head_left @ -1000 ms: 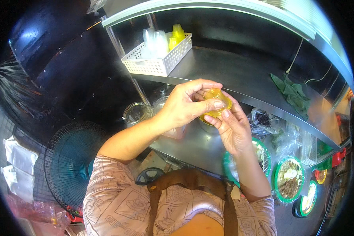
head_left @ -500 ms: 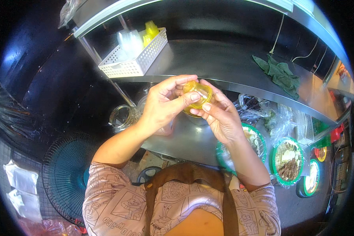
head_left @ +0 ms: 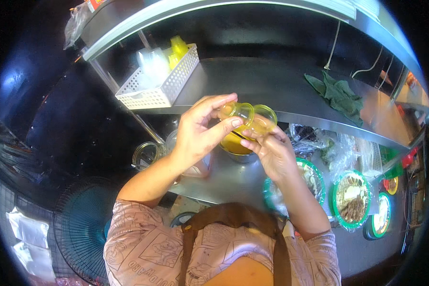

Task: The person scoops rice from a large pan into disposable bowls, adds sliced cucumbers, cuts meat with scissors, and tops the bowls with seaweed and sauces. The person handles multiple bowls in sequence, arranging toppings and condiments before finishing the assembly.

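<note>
Near the centre of the frame, slightly above the middle, the left hand [head_left: 198, 136] pinches a small clear round plastic cup [head_left: 238, 112] between thumb and curled fingers, its open rim turned toward the camera. Touching it on the right is a second small clear plastic cup [head_left: 263, 119] with a yellowish tint, held by the right hand [head_left: 274, 155], whose fingers close around it from below. The two cups sit side by side, rims touching, above a round metal bowl of thick yellow sauce [head_left: 236, 145] that stands on the steel bench [head_left: 224, 183] just below the hands. To the left of the bowl, at the bench's edge, sits a clear glass jar [head_left: 147, 155]. In the upper left, a white perforated plastic basket [head_left: 159, 88] rests on the steel shelf [head_left: 281, 83] and holds stacked clear cups and a yellow item. A crumpled dark green cloth [head_left: 338, 93] lies on the shelf in the upper right. At the lower right, several green-rimmed round plates of food covered in clear film [head_left: 352, 200] line the bench. A teal fan [head_left: 81, 224] stands in the lower left.
</note>
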